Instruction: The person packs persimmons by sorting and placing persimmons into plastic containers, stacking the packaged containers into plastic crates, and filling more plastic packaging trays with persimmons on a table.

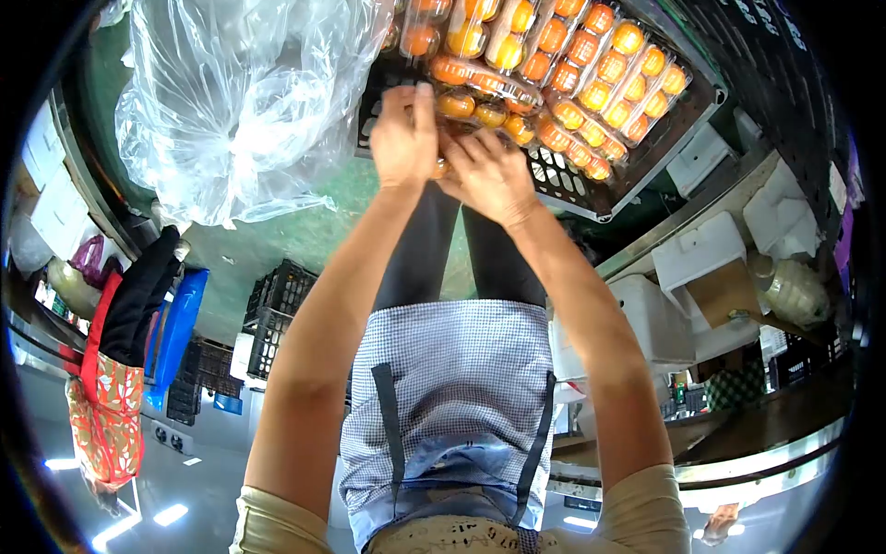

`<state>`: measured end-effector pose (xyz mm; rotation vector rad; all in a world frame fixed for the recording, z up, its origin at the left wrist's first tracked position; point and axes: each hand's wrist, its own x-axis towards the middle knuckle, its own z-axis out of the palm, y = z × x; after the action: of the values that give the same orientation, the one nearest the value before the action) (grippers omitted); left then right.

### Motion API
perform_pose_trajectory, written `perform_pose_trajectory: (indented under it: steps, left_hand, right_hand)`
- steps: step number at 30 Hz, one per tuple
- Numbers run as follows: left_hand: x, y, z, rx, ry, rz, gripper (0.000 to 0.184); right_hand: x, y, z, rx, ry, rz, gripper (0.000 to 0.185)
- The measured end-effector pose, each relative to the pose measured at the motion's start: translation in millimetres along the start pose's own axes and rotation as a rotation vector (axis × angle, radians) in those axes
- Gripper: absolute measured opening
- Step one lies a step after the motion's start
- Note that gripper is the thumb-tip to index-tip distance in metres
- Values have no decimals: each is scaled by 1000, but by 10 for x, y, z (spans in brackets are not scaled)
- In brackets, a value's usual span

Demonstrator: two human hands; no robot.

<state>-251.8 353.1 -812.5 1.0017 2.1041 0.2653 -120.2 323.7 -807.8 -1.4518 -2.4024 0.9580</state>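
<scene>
Clear plastic packs of orange fruit (611, 66) lie in rows in a black crate (703, 103) at the top. My left hand (404, 138) is at the crate's near left part, thumb and fingers bent beside a pack. My right hand (487, 171) is just to its right, fingers spread over the near end of a pack of fruit (489, 113). Between the hands a bit of orange fruit (439, 168) shows. The undersides of both hands are hidden.
A large bundle of clear plastic bags (249, 102) lies left of the crate. Black crates (277, 309) stand on the floor at the left. White foam boxes (697, 254) are at the right. Another person in a red patterned apron (106, 415) is at the far left.
</scene>
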Motion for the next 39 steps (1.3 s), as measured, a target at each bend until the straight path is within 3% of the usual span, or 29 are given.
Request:
perform_pose_trajectory:
  steps: [1, 6, 7, 15, 23, 26, 27, 30, 31, 33, 38, 39]
  left_hand:
    - [-31, -40, 119, 41, -17, 7, 42]
    - [57, -219, 269, 83, 77, 79, 45]
    - [87, -205, 251, 71, 14, 27, 46]
    - [237, -345, 522, 78, 87, 77, 46]
    - [359, -446, 678, 317, 10, 74, 55]
    - [292, -357, 453, 250, -150, -105, 63]
    - [255, -296, 264, 329, -301, -139, 78]
    - [121, -200, -161, 698, -637, 50, 85]
    - [129, -262, -163, 706, -674, 74, 89]
    - [129, -369, -125, 732, -685, 86, 87]
    - [137, -431, -70, 744, -631, 140, 83]
    - [130, -432, -74, 737, -624, 126, 78]
  right_hand:
    - [-58, 78, -1, 9, -103, 18, 54]
    - [-196, 309, 72, 97, -41, -8, 52]
    - [-205, 332, 84, 105, -44, 11, 50]
    - [-162, 590, 316, 54, -2, -39, 24]
    - [-153, 702, 482, 55, 26, -49, 24]
    - [-183, 575, 272, 95, 35, 59, 23]
    - [-255, 534, 181, 54, 24, 172, 21]
    - [-488, 474, -21, 95, -250, 558, 37]
    - [-515, 452, -79, 84, -418, 615, 43]
    - [-551, 474, 11, 88, -437, 658, 43]
    - [-597, 643, 167, 277, -348, 682, 44]
    - [-655, 682, 164, 426, -294, 742, 37]
